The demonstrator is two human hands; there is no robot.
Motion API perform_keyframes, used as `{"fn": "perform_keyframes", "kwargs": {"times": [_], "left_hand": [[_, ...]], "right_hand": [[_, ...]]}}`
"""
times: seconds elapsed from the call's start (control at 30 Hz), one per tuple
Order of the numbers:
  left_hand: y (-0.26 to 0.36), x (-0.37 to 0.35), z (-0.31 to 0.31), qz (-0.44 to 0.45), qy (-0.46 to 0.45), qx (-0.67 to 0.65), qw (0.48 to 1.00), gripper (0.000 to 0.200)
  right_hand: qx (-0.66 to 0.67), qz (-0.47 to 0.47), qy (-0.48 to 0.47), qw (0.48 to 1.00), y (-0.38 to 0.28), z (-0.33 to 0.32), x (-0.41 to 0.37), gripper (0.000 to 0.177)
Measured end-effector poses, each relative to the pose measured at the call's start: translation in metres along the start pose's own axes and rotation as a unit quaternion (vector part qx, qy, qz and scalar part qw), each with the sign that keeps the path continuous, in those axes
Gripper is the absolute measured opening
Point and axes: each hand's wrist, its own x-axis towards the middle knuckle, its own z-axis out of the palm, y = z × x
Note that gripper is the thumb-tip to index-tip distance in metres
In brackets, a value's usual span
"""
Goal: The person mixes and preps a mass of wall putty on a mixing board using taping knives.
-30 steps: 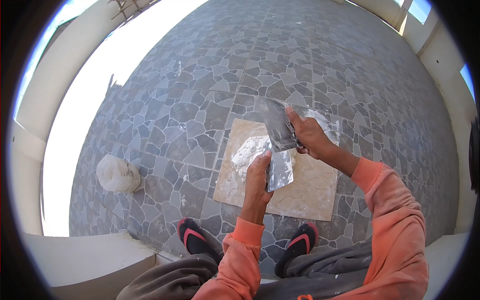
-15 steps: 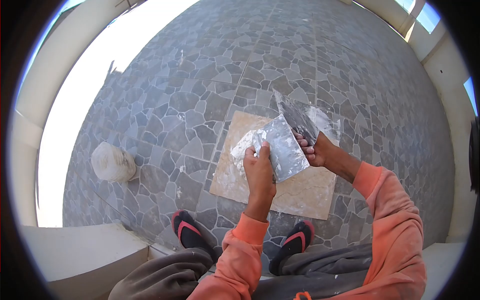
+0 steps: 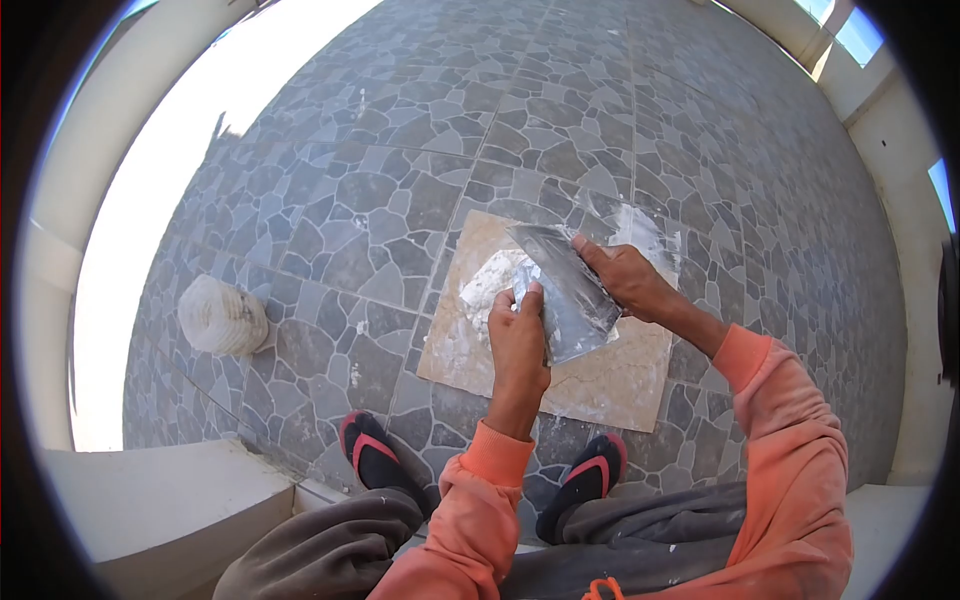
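Note:
My left hand (image 3: 518, 345) grips a flat metal plate (image 3: 572, 343) smeared with white, its thumb on the near face. My right hand (image 3: 632, 282) is closed on a second, darker metal blade (image 3: 562, 268), which lies over the upper part of the first plate. Both are held above a beige square tile (image 3: 610, 393) on the floor. On the tile's left part sits a heap of white paste (image 3: 490, 283), partly hidden behind the plates and my left hand.
A whitish, roughly cylindrical container or roll (image 3: 222, 316) stands on the stone-patterned floor (image 3: 375, 200) at the left. My sandalled feet (image 3: 378, 455) are just below the tile. A pale ledge (image 3: 170, 490) is at the lower left, and white residue marks the floor beyond the tile.
My right hand has turned over, and its blade has swung down and left from beside the plate to lie across it. My left hand has barely moved.

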Motion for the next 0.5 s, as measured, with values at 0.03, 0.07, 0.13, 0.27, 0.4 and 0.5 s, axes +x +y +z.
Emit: {"fn": "perform_keyframes", "kwargs": {"times": [0.03,0.07,0.13,0.27,0.4,0.5], "left_hand": [[0.002,0.000,-0.001,-0.010,-0.004,-0.004,1.000,0.019],[0.002,0.000,-0.002,-0.013,-0.009,0.001,1.000,0.020],[0.000,0.003,-0.004,-0.017,-0.018,0.011,1.000,0.021],[0.004,0.014,-0.018,-0.022,-0.025,-0.022,0.999,0.024],[0.028,0.027,-0.032,0.008,-0.021,-0.026,0.999,0.027],[0.046,0.034,-0.041,0.049,-0.017,-0.006,0.999,0.028]], "right_hand": [[-0.020,-0.006,-0.002,1.000,0.002,-0.002,0.001,0.063],[-0.040,-0.011,-0.004,0.999,0.005,-0.003,0.003,0.063],[-0.070,-0.025,-0.010,0.997,0.011,-0.007,0.007,0.062],[-0.090,-0.087,0.011,0.992,0.033,-0.013,0.015,0.060],[-0.107,-0.088,0.032,0.990,0.046,-0.024,0.013,0.062],[-0.270,-0.078,0.003,0.960,0.051,-0.047,0.018,0.060]]}}
